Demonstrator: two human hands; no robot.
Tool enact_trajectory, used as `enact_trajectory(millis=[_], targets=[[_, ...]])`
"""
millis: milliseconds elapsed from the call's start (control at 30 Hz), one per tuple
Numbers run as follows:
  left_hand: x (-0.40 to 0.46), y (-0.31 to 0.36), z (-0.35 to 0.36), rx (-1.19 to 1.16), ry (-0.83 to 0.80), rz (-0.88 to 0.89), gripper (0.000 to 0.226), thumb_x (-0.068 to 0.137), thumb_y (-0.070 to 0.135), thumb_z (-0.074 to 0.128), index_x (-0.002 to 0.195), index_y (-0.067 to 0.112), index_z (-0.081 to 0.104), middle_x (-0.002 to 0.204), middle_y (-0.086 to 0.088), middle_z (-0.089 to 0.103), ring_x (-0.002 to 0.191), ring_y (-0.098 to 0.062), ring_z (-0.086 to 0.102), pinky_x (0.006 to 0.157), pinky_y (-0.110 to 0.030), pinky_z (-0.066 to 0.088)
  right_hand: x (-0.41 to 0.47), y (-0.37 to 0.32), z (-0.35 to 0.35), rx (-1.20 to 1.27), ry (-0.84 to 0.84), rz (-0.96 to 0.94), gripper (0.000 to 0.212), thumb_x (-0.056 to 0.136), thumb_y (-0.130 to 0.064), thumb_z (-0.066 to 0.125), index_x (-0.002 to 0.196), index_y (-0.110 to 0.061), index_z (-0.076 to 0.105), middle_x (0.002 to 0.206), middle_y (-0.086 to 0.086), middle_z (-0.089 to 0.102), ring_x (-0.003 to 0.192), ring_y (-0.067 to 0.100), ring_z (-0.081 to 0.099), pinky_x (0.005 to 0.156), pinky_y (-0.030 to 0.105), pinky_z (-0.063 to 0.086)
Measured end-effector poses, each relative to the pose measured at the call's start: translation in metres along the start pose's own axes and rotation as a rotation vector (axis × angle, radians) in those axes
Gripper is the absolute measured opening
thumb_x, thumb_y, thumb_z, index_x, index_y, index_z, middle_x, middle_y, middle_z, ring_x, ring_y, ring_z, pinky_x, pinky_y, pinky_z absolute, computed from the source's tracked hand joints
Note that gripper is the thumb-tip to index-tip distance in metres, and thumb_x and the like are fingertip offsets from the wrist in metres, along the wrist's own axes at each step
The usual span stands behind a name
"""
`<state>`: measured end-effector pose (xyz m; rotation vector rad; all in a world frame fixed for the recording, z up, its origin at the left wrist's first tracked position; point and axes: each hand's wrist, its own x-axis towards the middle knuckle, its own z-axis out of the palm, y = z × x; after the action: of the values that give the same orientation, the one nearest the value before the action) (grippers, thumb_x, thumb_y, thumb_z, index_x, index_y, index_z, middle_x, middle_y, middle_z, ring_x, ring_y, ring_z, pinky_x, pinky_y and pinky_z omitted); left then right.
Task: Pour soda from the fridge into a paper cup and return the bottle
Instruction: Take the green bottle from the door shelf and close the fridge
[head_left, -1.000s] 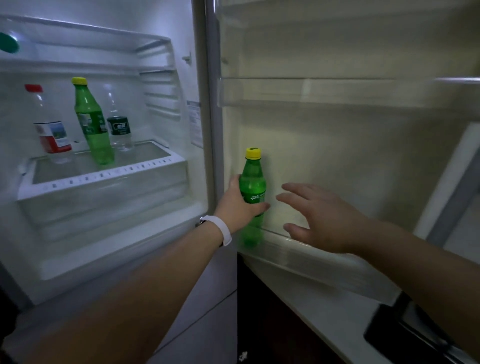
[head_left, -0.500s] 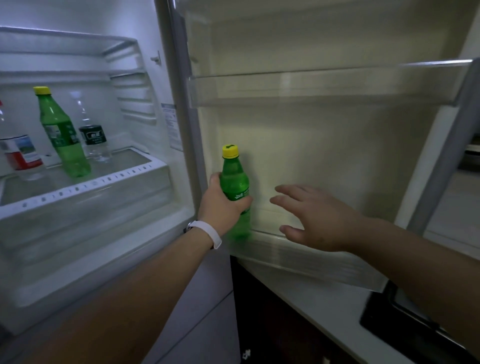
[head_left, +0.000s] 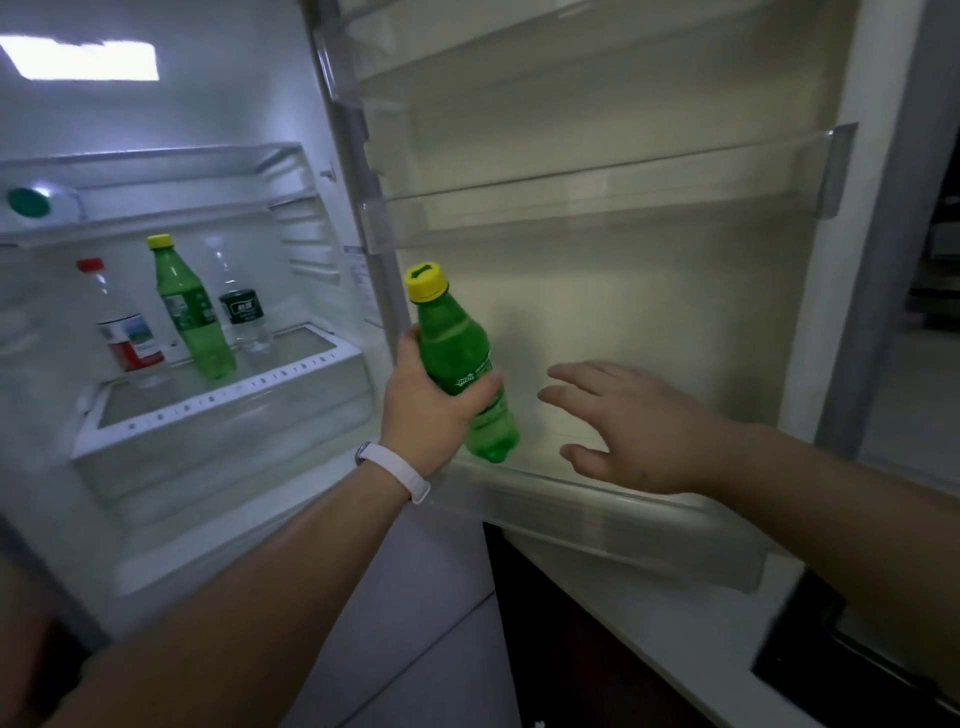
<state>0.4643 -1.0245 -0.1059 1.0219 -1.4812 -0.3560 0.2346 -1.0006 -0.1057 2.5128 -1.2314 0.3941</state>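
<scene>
My left hand (head_left: 428, 402) grips a green soda bottle (head_left: 457, 353) with a yellow cap around its middle. The bottle is tilted, its cap leaning left, and its base hangs just above the lower door shelf (head_left: 597, 514) of the open fridge. To the right of the bottle, my right hand (head_left: 623, 426) hovers with fingers spread and holds nothing. No paper cup is in view.
Inside the fridge, a glass shelf (head_left: 223, 400) carries a red-capped bottle (head_left: 122, 322), a second green bottle (head_left: 189, 306) and a clear water bottle (head_left: 239, 301). An upper door shelf (head_left: 597, 208) hangs above. A white counter (head_left: 649, 623) lies below the door.
My left hand has lifted the green bottle out of the lower door shelf and tilted it. The right hand stays spread beside it. The camera view has shifted.
</scene>
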Motion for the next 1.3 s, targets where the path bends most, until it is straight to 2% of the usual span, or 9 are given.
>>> enact_trajectory(millis=[233,367,467,600,700,867,967,1100,1300], targets=[[-0.023,0.064,0.017,0.047,0.032,0.043,0.059,0.066,0.029,0.083,0.114,0.020,0.049,0.100,0.003,0.066,0.089,-0.009,0.067,0.075,-0.026,0.054,-0.030,0.031,-0.025,0.031,0.035,-0.112,0.061,0.085,-0.054,0.044,0.139,-0.025,0.040,0.148,0.005,0.039,0.131,0.026,0.039,0.104,0.043,0.038],[-0.051,0.093,0.039,0.107,0.064,0.024,0.059,0.066,0.031,0.084,0.114,0.019,0.052,0.098,0.007,0.068,0.089,-0.009,0.067,0.076,-0.032,0.056,-0.063,0.051,-0.037,0.060,0.041,-0.164,0.064,0.085,-0.056,0.036,0.141,-0.026,0.036,0.150,0.003,0.034,0.133,0.025,0.036,0.106,0.042,0.036],[-0.076,0.118,0.059,0.140,0.084,0.024,0.055,0.070,0.022,0.085,0.115,0.014,0.054,0.098,0.005,0.069,0.087,-0.010,0.068,0.075,-0.029,0.056,-0.089,0.070,-0.047,0.078,0.051,-0.218,0.062,0.088,-0.054,0.043,0.144,-0.028,0.033,0.154,0.001,0.028,0.136,0.023,0.031,0.109,0.041,0.031],[-0.110,0.150,0.085,0.182,0.116,0.011,0.050,0.073,0.016,0.085,0.112,0.023,0.055,0.094,0.012,0.069,0.086,-0.006,0.068,0.073,-0.023,0.056,-0.120,0.088,-0.058,0.157,0.095,-0.265,0.060,0.091,-0.052,0.046,0.144,-0.031,0.032,0.155,-0.002,0.025,0.139,0.020,0.026,0.111,0.040,0.028],[-0.130,0.167,0.102,0.206,0.121,-0.018,0.047,0.073,0.017,0.085,0.106,0.029,0.055,0.092,0.014,0.070,0.086,-0.008,0.069,0.075,-0.026,0.056,-0.140,0.096,-0.063,0.235,0.087,-0.275,0.060,0.091,-0.051,0.047,0.145,-0.031,0.030,0.156,-0.005,0.023,0.140,0.018,0.024,0.112,0.038,0.026],[-0.143,0.191,0.129,0.195,0.092,-0.049,0.059,0.064,0.037,0.081,0.114,0.016,0.057,0.097,0.000,0.072,0.087,-0.017,0.070,0.079,-0.042,0.059,-0.164,0.123,-0.075,0.286,0.094,-0.252,0.060,0.090,-0.049,0.050,0.144,-0.031,0.032,0.155,-0.005,0.024,0.139,0.017,0.024,0.112,0.040,0.028],[-0.145,0.198,0.150,0.187,0.061,-0.049,0.063,0.063,0.039,0.080,0.115,0.015,0.057,0.097,-0.001,0.072,0.087,-0.017,0.070,0.078,-0.039,0.059,-0.178,0.143,-0.080,0.286,0.110,-0.209,0.059,0.091,-0.047,0.050,0.145,-0.031,0.031,0.155,-0.007,0.024,0.140,0.015,0.023,0.112,0.037,0.026],[-0.144,0.203,0.179,0.163,0.030,-0.048,0.056,0.064,0.031,0.082,0.112,0.018,0.057,0.094,0.001,0.071,0.084,-0.014,0.070,0.073,-0.032,0.059,-0.197,0.170,-0.076,0.315,0.124,-0.128,0.057,0.093,-0.041,0.050,0.145,-0.028,0.033,0.153,-0.006,0.026,0.138,0.014,0.023,0.111,0.035,0.024],[-0.136,0.202,0.220,0.138,0.001,-0.046,0.055,0.063,0.038,0.082,0.110,0.022,0.057,0.093,0.002,0.072,0.084,-0.015,0.071,0.075,-0.041,0.060,-0.215,0.211,-0.061,0.279,0.125,-0.032,0.059,0.092,-0.041,0.052,0.146,-0.026,0.033,0.152,-0.004,0.028,0.138,0.016,0.023,0.111,0.038,0.028]])
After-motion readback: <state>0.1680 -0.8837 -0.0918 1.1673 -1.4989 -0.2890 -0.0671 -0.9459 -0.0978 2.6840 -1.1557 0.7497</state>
